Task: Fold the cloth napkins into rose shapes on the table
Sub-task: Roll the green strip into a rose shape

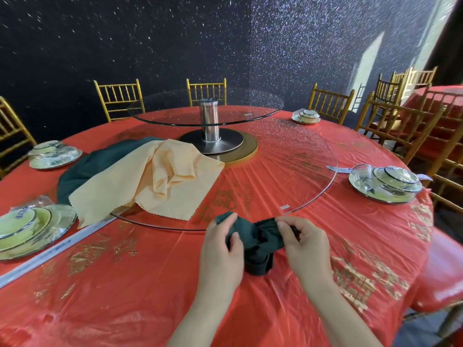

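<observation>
Head view: both hands work over the near part of the table (125, 284), which is covered in a red cloth with gold print. Between them is a dark green napkin (258, 244), bunched and twisted, with a rolled band at its lower end. The left hand (221, 249) grips the napkin's left end, its fingers (226, 221) curled over the top and its thumb pressed into the fabric. The right hand (303, 244) pinches the folds at the right end between its thumb and bent fingers (285, 227). The hands cover both ends of the napkin, so its full outline cannot be made out, nor can I tell whether the rolled part rests on the table or is held just above it. Both forearms are cut off by the lower edge.

Beyond the hands lies a large glass turntable (300, 171) with a metal post (210, 123) carrying a smaller glass tier (205, 106). A peach napkin (160, 181) lies crumpled across the turntable's left rim, hiding most of another dark green cloth (100, 161) beneath it. Wrapped place settings (385, 184) stand around the table; the film blurs their contents, and the near-left one is clipped by the frame. Gold chairs (117, 98) ring the far side.
</observation>
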The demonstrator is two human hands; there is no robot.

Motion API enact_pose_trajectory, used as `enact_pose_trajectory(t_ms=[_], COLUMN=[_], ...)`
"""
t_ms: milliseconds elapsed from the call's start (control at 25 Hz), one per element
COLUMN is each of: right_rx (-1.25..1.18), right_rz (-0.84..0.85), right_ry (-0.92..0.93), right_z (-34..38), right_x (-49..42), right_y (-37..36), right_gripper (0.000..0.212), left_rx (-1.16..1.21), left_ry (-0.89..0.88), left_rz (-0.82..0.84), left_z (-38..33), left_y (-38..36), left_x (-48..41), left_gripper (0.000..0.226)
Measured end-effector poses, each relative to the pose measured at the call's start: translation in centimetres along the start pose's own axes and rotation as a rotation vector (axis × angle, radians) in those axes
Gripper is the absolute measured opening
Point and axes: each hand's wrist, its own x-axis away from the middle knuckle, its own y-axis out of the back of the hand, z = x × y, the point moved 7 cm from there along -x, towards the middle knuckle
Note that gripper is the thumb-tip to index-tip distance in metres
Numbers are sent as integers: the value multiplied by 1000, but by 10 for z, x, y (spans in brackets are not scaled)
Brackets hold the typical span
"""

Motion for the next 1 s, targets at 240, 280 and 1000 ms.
enact_pose_trajectory(t_ms=[240,280,1000], right_rx=[89,103,253], right_rz=[93,128,357], right_ry=[-174,-171,30], right_z=[-45,-43,-13], right_x=[11,9,-26], right_y=[10,8,-15], right_gripper=[25,27,31], left_rx=[-58,-65,111], left_ry=[123,94,-61], left_rz=[108,119,66], left_z=[47,45,-25], left_y=[-6,-9,-29], left_x=[-1,-1,-20], left_gripper=[39,40,36])
